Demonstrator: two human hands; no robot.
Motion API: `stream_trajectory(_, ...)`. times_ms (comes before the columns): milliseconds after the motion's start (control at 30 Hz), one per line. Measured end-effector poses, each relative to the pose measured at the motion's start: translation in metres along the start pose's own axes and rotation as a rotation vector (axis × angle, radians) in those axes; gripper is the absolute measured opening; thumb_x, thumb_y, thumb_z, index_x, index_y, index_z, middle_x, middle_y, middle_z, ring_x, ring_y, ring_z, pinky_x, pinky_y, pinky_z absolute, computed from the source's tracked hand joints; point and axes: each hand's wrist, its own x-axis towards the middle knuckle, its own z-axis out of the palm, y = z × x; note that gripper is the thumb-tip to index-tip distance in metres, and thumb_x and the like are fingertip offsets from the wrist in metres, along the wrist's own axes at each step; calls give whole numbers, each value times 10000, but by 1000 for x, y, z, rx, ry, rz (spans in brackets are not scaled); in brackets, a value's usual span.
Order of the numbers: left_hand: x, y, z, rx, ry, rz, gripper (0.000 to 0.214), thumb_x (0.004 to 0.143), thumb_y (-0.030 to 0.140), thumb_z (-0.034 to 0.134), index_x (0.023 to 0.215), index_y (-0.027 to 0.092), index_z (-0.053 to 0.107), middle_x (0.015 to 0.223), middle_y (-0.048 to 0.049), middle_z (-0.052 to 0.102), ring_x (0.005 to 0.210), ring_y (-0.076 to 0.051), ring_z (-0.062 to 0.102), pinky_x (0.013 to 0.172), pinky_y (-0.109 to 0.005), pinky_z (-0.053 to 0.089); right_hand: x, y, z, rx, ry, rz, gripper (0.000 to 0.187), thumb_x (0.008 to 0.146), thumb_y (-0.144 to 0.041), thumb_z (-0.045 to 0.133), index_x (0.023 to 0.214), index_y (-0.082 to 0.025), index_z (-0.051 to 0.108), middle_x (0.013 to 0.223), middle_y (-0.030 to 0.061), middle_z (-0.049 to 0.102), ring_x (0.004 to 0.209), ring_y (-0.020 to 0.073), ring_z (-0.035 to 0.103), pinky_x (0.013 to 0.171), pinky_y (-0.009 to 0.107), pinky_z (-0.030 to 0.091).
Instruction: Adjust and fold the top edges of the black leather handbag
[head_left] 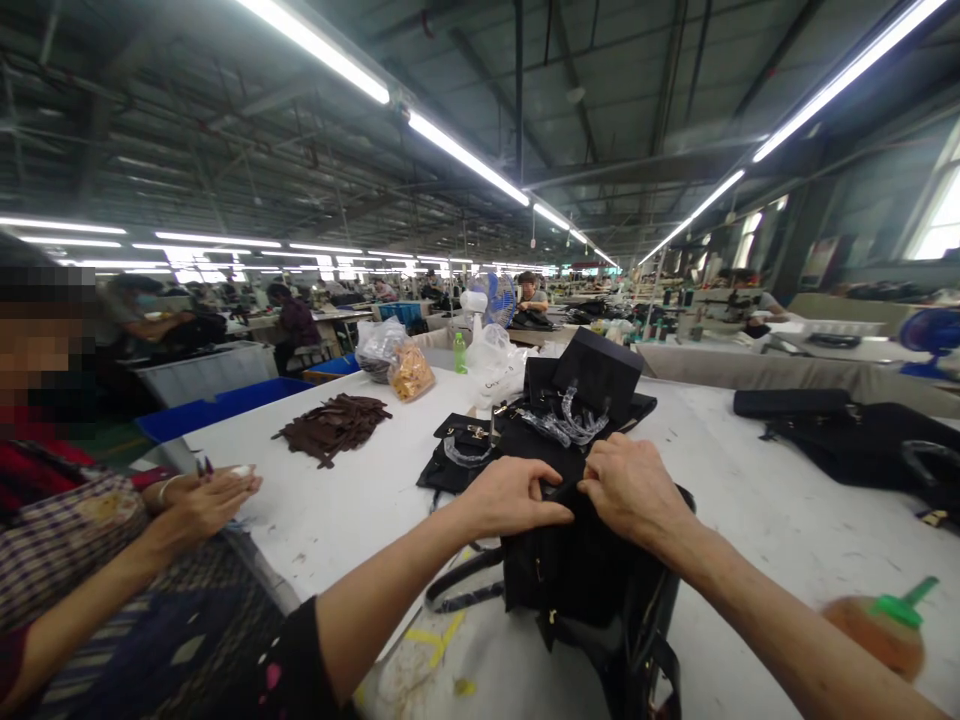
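Note:
A black handbag (555, 570) stands at the table's near edge, with a dark handle looping out on its left side. My left hand (521, 495) grips its upper edge, thumb and fingers closing on the black material. Close beside it, my right hand (634, 490) is curled shut on the same edge, its fingertips pinching the material. Just beyond my hands lie more black bags (600, 370) with plastic-wrapped handles (574, 420). A smaller black bag (446, 455) with a wrapped handle and metal fittings rests to their left.
Brown strips (334, 428) are heaped on the white table (720, 450). Behind them are plastic bags (411, 372) and a green bottle (460, 353). More black bags (862, 440) and an orange bottle with a green spout (881, 630) are right. A co-worker's hands (214, 495) are left.

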Motion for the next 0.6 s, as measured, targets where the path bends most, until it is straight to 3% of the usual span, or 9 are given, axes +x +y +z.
stream_trajectory(100, 20, 9, 2, 240, 14, 130, 251, 783, 379, 647, 942, 217, 752, 750, -17, 690, 684, -170, 591, 591, -256, 352, -3, 6, -3, 19, -11, 8, 150, 837, -194, 621, 699, -200, 679, 847, 62, 704, 932, 269, 568, 780, 412, 359)
stream_trajectory(167, 23, 12, 5, 281, 12, 159, 200, 817, 315, 582, 862, 211, 748, 745, -25, 694, 697, -173, 597, 598, -261, 349, -7, 14, -6, 47, -28, 12, 152, 841, -198, 631, 697, -217, 678, 881, 38, 706, 965, 260, 567, 782, 402, 365)
stream_trajectory(367, 8, 8, 6, 83, -30, 11, 183, 778, 357, 593, 810, 226, 717, 656, 27, 625, 622, -132, 544, 531, -235, 309, -16, 41, -8, 118, -49, 17, 168, 790, -161, 682, 639, -226, 648, 1006, 6, 703, 1078, 257, 525, 881, 392, 381)
stream_trajectory(600, 3, 12, 7, 48, -15, 5, 179, 773, 325, 575, 818, 230, 720, 658, 35, 601, 618, -117, 507, 527, -238, 270, -8, 41, -4, 130, -6, 43, 146, 792, -165, 673, 669, -216, 613, 834, 31, 671, 930, 239, 568, 837, 342, 424)
